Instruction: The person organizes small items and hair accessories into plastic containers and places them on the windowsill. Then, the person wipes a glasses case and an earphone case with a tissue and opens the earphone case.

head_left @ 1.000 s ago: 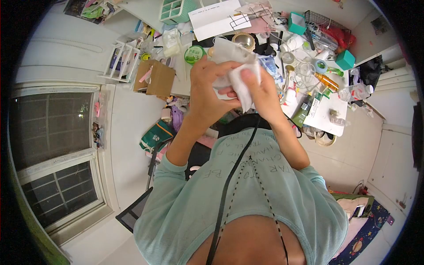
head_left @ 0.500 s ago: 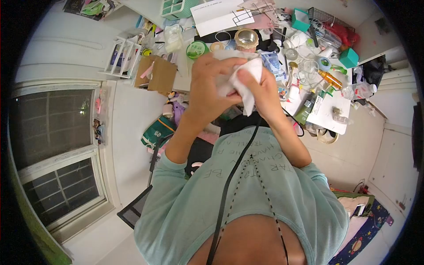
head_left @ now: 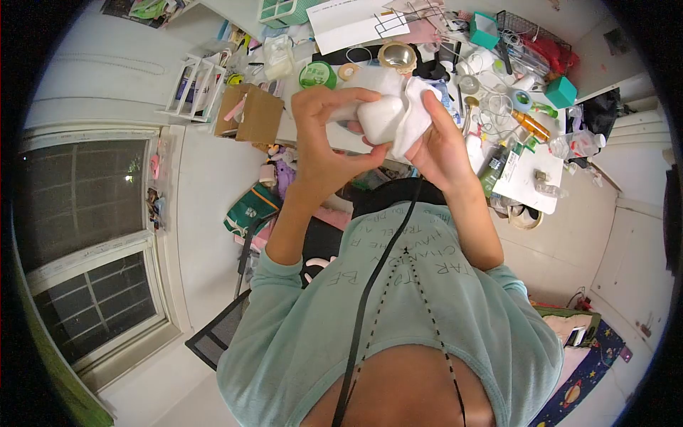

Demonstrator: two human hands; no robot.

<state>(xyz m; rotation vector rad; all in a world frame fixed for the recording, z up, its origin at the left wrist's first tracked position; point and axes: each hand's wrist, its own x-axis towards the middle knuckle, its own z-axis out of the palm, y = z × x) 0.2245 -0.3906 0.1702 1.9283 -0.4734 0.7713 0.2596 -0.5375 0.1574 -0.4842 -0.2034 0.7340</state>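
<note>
My left hand point(head_left: 320, 135) curves round a smooth white rounded object point(head_left: 380, 119), pinching it between thumb below and fingers above. What kind of object it is I cannot tell. My right hand point(head_left: 447, 146) has a folded white wipe or tissue point(head_left: 414, 117) in its fingers, touching the object's right side. Behind them a paler white shape point(head_left: 370, 82) shows, its outline unclear. Both hands are raised in front of the cluttered desk. Just beyond them are a green round container point(head_left: 317, 75) and a round tin point(head_left: 397, 58).
An open cardboard box point(head_left: 250, 114) and a white rack point(head_left: 196, 89) stand to the left. Bottles, cables and a white sheet point(head_left: 526, 181) crowd the desk's right side. Several papers point(head_left: 356, 25) lie at the back. A window point(head_left: 85, 192) is at far left.
The wipe, earlier wrapped over the object between both hands, has moved right with my right hand. The white rounded object is now exposed in my left hand.
</note>
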